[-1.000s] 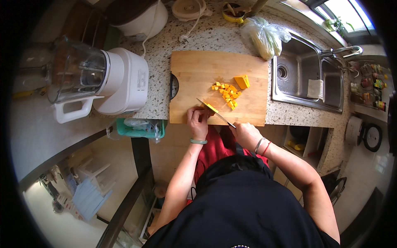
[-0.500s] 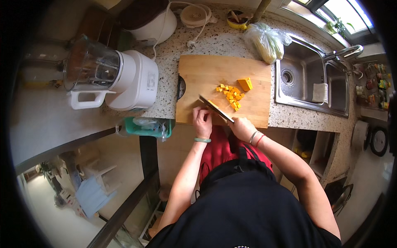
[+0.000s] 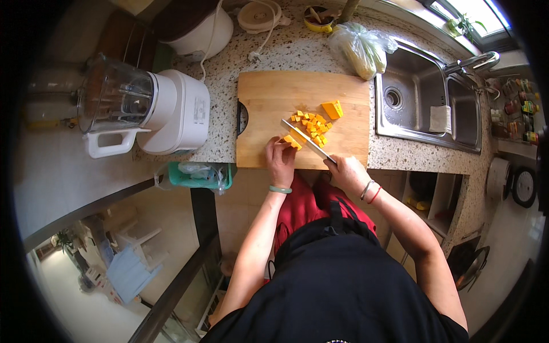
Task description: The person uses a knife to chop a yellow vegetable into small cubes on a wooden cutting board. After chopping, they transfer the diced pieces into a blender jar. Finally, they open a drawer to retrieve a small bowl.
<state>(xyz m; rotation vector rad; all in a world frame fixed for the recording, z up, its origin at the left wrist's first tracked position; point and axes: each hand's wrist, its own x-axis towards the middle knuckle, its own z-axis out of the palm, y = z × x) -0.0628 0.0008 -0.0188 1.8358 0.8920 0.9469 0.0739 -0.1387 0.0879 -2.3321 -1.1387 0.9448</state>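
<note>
With the bent fingers of our left hand, we grip an orange vegetable piece near the front edge of the wooden cutting board; our right hand is wrapped around the handle of a knife, its blade slanting between that piece and the diced orange cubes. We see a larger orange chunk just beyond.
</note>
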